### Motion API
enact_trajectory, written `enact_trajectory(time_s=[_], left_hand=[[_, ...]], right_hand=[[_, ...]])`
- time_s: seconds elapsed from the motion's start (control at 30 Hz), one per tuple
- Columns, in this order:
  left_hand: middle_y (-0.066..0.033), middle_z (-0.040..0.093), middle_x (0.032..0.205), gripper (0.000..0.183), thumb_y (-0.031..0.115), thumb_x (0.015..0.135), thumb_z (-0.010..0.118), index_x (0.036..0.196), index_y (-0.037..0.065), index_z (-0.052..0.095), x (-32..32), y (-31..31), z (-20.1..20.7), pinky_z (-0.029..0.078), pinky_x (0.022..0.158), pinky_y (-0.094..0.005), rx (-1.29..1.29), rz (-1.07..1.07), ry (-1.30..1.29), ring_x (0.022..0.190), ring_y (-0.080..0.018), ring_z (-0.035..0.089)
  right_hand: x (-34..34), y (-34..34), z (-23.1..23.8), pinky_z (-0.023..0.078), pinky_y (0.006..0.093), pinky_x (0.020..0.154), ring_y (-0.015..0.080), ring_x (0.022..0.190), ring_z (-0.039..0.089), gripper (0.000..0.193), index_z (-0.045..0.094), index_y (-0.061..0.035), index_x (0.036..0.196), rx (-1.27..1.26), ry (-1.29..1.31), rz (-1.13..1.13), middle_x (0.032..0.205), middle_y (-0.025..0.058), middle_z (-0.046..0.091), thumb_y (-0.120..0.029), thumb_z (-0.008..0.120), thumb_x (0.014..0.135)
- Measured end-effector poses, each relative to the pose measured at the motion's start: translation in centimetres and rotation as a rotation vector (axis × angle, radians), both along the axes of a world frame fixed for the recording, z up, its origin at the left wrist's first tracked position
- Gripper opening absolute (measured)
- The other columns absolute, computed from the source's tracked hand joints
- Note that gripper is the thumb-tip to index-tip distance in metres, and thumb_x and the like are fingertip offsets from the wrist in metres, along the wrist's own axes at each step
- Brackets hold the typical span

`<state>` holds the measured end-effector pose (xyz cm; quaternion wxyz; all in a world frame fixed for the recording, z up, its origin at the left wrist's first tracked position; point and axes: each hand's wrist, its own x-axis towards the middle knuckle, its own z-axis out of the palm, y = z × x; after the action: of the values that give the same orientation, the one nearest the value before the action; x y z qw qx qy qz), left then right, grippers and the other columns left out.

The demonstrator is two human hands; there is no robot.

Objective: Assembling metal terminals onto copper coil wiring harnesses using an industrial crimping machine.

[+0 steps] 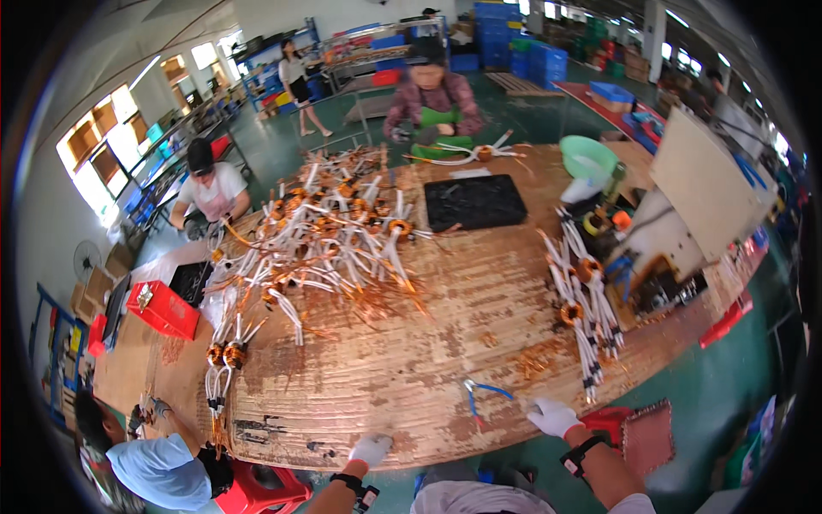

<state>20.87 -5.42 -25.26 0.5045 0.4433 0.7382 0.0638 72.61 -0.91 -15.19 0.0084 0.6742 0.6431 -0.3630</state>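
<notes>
My left hand (371,449), in a white glove, rests at the near edge of the wooden table with its fingers laid loosely and nothing visible in it. Farther right, my right hand (554,417), also gloved, lies at the same edge, fingers extended and empty. Between them, nearer the right hand but apart from it, lie pliers (486,392) with blue and red handles. Beyond the right hand is a row of copper-wound ring coils (571,313) with white sleeved leads. Copper scraps (537,361) are scattered beside that row.
A large heap of similar coils (334,223) covers the table's far left. A black tray (475,202), green bowl (588,158) and red box (163,310) stand around. Co-workers sit left and stand across. A red stool (610,424) is at my right.
</notes>
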Motion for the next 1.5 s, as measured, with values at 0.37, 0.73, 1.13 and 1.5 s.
enact_trajectory(time_s=[0.37,0.73,1.13,1.5], left_hand=[[-0.0167,0.078,0.112,0.042,0.042,0.094,0.067,0.12,0.009,0.076,15.8,-5.9,9.0,0.055,0.095,-0.0393,0.087,-0.292,0.297,0.107,-0.0295,0.074],[-0.0184,0.077,0.117,0.047,0.045,0.092,0.069,0.121,0.009,0.075,26.0,0.4,12.3,0.055,0.099,-0.0439,0.139,-0.363,0.386,0.114,-0.0373,0.072],[-0.0192,0.075,0.122,0.057,0.047,0.096,0.065,0.131,0.003,0.07,42.2,18.2,13.5,0.052,0.1,-0.0379,0.229,-0.338,-0.157,0.112,-0.0269,0.071],[-0.0285,0.069,0.132,0.075,0.053,0.089,0.066,0.14,-0.002,0.063,58.8,40.4,13.7,0.052,0.101,-0.0459,0.52,-0.351,-0.062,0.119,-0.0416,0.069]], right_hand=[[20.6,-22.2,-3.1,0.054,0.0455,0.1,0.0355,0.114,0.07,0.05,0.066,-0.01,0.133,-0.077,0.012,-0.281,0.12,0.0161,0.075,-0.043,0.067,0.096],[25.0,-31.3,-3.9,0.051,0.046,0.106,0.0369,0.123,0.066,0.051,0.064,-0.0104,0.137,-0.239,0.059,-0.484,0.131,0.0165,0.072,-0.043,0.063,0.098],[29.5,-25.2,-2.5,0.053,0.0482,0.101,0.0409,0.117,0.068,0.043,0.069,-0.0156,0.129,-0.111,0.03,-0.593,0.122,0.0167,0.074,-0.045,0.063,0.098],[30.4,-21.1,1.8,0.056,0.0481,0.096,0.0394,0.113,0.07,0.042,0.069,-0.0151,0.125,-0.113,-0.006,-0.748,0.117,0.0167,0.075,-0.045,0.067,0.095]])
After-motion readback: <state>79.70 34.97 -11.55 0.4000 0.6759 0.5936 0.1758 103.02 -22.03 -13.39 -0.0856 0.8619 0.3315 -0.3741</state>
